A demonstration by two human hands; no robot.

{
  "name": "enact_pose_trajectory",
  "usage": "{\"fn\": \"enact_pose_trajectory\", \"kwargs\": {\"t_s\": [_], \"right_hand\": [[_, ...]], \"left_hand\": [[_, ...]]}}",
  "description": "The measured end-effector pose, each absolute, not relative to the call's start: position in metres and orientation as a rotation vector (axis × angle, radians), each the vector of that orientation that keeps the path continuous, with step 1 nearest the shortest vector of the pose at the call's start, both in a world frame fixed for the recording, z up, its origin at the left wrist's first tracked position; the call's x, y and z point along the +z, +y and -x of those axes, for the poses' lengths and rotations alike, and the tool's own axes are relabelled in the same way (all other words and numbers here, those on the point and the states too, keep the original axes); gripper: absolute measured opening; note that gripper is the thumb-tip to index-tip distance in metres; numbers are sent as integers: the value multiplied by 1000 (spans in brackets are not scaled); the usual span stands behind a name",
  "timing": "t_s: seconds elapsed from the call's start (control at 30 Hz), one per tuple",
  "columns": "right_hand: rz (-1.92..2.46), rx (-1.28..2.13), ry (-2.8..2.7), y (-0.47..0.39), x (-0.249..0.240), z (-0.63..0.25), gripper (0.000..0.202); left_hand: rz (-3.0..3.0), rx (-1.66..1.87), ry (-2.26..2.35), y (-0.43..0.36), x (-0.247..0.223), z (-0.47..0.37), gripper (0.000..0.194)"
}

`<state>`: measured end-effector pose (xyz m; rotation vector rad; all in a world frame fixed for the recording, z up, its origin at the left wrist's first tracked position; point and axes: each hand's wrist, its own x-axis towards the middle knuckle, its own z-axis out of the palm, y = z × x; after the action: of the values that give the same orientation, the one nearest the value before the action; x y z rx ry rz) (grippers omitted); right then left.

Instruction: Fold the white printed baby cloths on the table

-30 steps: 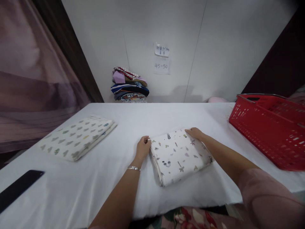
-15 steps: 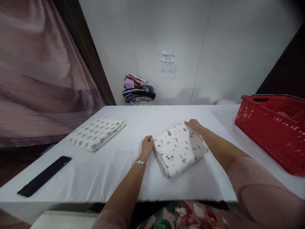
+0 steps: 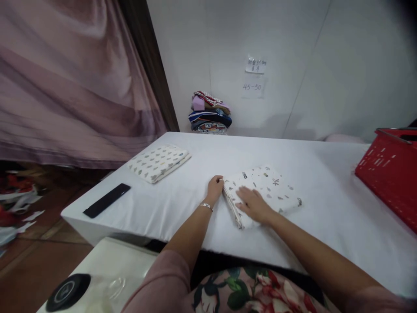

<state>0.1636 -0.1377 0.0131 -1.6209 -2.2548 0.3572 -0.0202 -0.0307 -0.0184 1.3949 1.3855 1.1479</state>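
Observation:
A folded white cloth (image 3: pixel 276 184) with small printed motifs lies on the white-covered table in front of me. My left hand (image 3: pixel 215 188) pinches its far left corner between thumb and fingers. A silver bracelet (image 3: pixel 206 206) circles that wrist. Flat on top of the cloth, toward its left side, rests my right hand (image 3: pixel 256 205) with the fingers spread; it covers part of the print. Farther left on the table is a second folded white cloth (image 3: pixel 159 161) patterned with grey cloud shapes, touched by neither hand.
A black flat bar-shaped object (image 3: pixel 107 200) lies near the table's left edge. At the right stands a red plastic basket (image 3: pixel 387 174). Several folded fabrics form a stack (image 3: pixel 211 114) by the wall. Below the table at left, a white surface (image 3: pixel 130 261) carries a black round object (image 3: pixel 68 292).
My right hand has left the far edge of the cloth and moved left and nearer, flat onto its top. My left hand keeps the corner. The view has turned left.

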Motion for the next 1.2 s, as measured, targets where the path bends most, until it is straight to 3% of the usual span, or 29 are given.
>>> {"fn": "enact_pose_trajectory", "kwargs": {"t_s": [0.17,0.53,0.77,0.97,1.2], "right_hand": [[1647,444,-2312,-158,19,-145,47],[1496,78,-2477,-207,8,-104,51],[1230,208,-2427,-238,7,-103,40],[1348,446,-1583,-248,4,-176,28],[1486,1084,-406,-250,12,-242,45]], "left_hand": [[-1339,1066,1365,-29,-13,21,21],[-1319,862,1453,-23,2,18,17],[-1530,715,1582,-16,11,16,18],[-1753,614,1637,-9,17,17,18],[-1881,526,1594,-5,17,18,22]]}}
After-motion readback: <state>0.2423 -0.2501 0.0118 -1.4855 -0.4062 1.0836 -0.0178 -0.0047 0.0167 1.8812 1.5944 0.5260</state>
